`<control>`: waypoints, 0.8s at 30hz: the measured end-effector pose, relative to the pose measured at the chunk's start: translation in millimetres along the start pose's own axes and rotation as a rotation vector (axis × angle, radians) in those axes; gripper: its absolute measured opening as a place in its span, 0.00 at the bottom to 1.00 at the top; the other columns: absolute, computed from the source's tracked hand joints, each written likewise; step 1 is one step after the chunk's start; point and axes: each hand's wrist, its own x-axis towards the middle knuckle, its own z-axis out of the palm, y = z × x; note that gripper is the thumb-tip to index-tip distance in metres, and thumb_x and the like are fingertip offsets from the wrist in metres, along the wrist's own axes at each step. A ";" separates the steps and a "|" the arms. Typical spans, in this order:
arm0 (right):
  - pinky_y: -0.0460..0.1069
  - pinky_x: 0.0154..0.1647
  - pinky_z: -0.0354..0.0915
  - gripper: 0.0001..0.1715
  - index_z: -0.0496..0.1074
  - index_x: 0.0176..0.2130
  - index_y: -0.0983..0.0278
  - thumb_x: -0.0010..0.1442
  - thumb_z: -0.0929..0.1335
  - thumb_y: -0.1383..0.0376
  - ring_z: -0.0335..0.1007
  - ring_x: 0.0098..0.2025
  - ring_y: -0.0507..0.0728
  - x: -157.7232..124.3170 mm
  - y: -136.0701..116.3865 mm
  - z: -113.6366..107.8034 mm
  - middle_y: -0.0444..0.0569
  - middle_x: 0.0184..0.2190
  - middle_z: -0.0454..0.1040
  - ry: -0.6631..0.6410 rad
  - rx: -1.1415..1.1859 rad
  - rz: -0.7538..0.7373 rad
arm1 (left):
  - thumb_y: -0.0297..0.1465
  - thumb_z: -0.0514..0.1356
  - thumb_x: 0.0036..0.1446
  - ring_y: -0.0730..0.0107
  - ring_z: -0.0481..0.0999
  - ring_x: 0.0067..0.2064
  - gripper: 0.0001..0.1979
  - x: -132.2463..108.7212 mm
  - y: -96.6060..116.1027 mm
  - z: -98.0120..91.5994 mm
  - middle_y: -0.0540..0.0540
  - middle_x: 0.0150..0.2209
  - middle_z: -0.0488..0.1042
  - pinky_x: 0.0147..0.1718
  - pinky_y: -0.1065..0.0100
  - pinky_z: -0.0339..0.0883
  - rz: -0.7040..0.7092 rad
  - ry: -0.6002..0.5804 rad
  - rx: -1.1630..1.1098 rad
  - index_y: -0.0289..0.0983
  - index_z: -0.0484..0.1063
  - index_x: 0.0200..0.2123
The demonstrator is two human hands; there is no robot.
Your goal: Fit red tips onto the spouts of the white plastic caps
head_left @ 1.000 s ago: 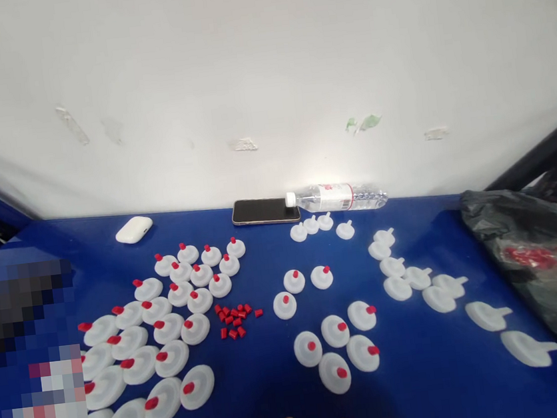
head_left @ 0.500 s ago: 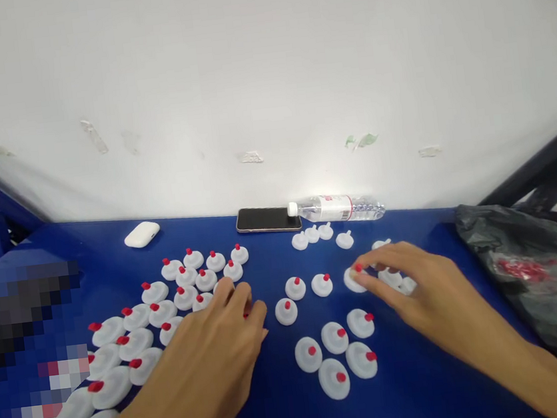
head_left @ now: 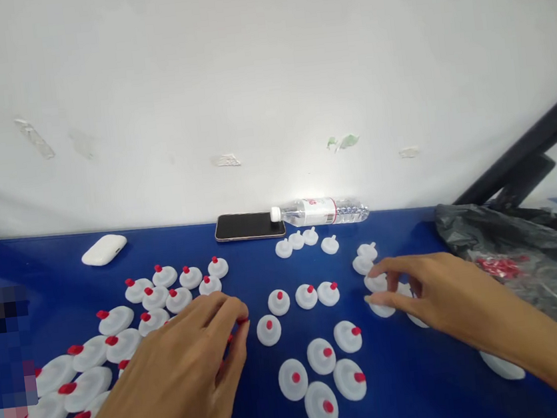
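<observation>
White wall (head_left: 243, 72), marked with scraps of tape (head_left: 226, 160), rises behind a deep-blue tabletop (head_left: 419, 387). Your right hand (head_left: 433, 285) is over round, translucent white plastic discs (head_left: 377, 283) with bare spouts, right of centre; thumb and index fingertips stand slightly apart, seemingly straddling one disc, with no firm pinch showing. Your left hand (head_left: 190, 360) covers most of some small red plastic caps (head_left: 242, 320); whether it grips one cannot be told from this angle. For a clean pickup, you would probably do best to close lightly on one disc and leave its close neighbours flat, left forearm raised off the rows beneath. Discs look shallow, smooth and frosted; capped discs (head_left: 328, 294), at centre and left, wear a red tip on each spout.
</observation>
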 end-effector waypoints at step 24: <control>0.53 0.42 0.75 0.24 0.74 0.59 0.46 0.68 0.69 0.45 0.81 0.39 0.56 -4.5 -5.6 4.9 0.43 0.55 0.80 0.027 0.200 -0.120 | 0.24 0.60 0.71 0.75 0.82 0.39 0.09 -15.2 2.1 1.2 0.51 0.45 0.78 0.36 0.73 0.72 0.027 0.163 -0.114 0.42 0.72 0.51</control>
